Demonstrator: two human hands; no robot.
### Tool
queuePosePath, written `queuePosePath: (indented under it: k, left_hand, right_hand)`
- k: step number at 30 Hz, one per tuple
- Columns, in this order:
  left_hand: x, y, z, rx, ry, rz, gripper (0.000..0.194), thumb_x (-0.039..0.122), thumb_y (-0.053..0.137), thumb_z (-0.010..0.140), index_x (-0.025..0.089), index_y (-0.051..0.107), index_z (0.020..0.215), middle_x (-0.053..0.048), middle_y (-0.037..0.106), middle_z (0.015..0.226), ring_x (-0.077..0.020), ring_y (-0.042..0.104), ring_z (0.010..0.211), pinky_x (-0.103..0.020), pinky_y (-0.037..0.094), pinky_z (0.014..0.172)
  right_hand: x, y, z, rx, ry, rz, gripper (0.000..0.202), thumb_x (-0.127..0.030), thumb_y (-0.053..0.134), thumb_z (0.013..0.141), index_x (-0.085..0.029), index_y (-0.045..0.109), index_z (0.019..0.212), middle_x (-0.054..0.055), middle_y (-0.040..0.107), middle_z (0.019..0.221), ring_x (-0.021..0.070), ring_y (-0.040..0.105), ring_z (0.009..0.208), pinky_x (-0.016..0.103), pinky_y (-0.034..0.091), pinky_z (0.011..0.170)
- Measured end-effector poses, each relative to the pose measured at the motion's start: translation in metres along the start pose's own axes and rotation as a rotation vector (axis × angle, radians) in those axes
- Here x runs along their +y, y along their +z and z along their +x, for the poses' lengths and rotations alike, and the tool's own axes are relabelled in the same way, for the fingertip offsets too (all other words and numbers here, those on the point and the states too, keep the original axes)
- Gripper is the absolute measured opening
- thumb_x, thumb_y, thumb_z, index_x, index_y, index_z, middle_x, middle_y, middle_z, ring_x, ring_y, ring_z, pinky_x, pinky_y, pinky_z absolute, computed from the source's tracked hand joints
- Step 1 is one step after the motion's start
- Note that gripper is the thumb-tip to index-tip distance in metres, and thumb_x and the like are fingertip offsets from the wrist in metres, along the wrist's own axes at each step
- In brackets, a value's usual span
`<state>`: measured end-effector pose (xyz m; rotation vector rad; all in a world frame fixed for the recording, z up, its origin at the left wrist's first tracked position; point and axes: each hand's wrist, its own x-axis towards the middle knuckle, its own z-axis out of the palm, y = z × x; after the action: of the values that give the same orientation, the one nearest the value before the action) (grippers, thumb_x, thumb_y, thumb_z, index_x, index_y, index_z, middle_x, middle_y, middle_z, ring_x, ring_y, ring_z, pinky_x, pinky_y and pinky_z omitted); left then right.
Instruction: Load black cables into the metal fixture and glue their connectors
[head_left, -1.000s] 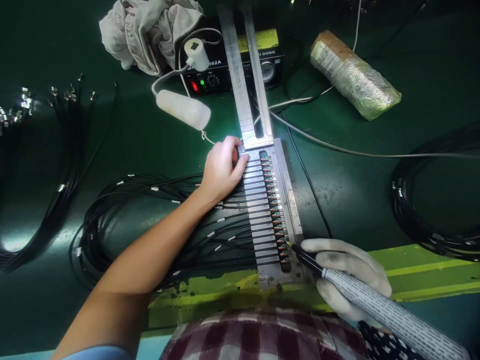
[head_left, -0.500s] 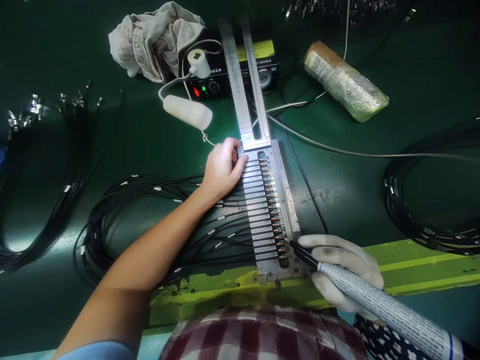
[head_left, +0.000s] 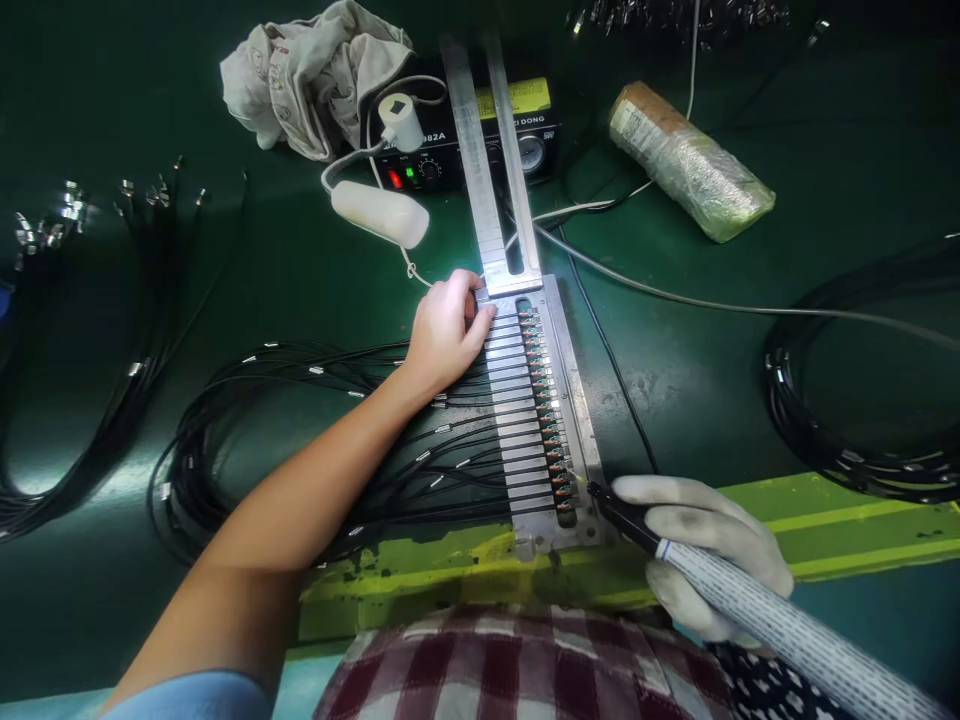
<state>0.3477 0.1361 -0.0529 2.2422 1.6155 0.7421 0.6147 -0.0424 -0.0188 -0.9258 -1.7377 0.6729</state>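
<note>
A metal fixture (head_left: 526,430) lies at the bench front, holding a row of black cables (head_left: 420,465) whose stripped ends and small connectors (head_left: 541,385) sit side by side in slots. My bare left hand (head_left: 448,335) grips the fixture's upper left edge, thumb on top and fingers curled, partly hidden. My right hand (head_left: 716,545), in a white glove, is closed around a dispensing syringe (head_left: 739,590) with a patterned white barrel and black front. Its thin tip points at the lower connectors; whether it touches cannot be made out.
Behind the fixture stands a black controller (head_left: 427,172) with lit switches, under a slotted metal bar (head_left: 476,160). A white lamp-like device (head_left: 380,213), a crumpled cloth (head_left: 322,80) and a wrapped roll (head_left: 690,160) lie around it. Cable bundles (head_left: 795,400) rest right and left.
My right hand and the syringe have shifted slightly right and down, its tip drawing back a little from the connectors. My left hand keeps its hold on the fixture.
</note>
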Motion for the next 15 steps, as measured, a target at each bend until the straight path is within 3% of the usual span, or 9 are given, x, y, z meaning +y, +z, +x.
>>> queuePosePath:
  k: [5, 15]
  left_hand:
    - [-0.0014, 0.0012, -0.0001, 0.012, 0.004, 0.003, 0.017, 0.026, 0.059, 0.086, 0.021, 0.050, 0.099, 0.001, 0.051, 0.072, -0.0191, 0.050, 0.071, -0.032, 0.039, 0.066]
    - [-0.0005, 0.0013, 0.0001, 0.013, 0.000, -0.002, 0.017, 0.026, 0.059, 0.085, 0.022, 0.051, 0.099, 0.000, 0.052, 0.071, -0.0203, 0.051, 0.071, -0.033, 0.039, 0.066]
  right_hand:
    - [-0.0027, 0.0037, -0.0054, -0.054, 0.039, -0.038, 0.034, -0.009, 0.064, 0.075, -0.018, 0.064, 0.108, 0.010, 0.072, 0.105, 0.0266, 0.072, 0.090, 0.037, 0.067, 0.063]
    - [0.0016, 0.0062, -0.0048, -0.043, 0.027, -0.039, 0.034, -0.006, 0.062, 0.074, -0.017, 0.063, 0.105, 0.009, 0.072, 0.102, 0.0262, 0.073, 0.090, 0.035, 0.067, 0.064]
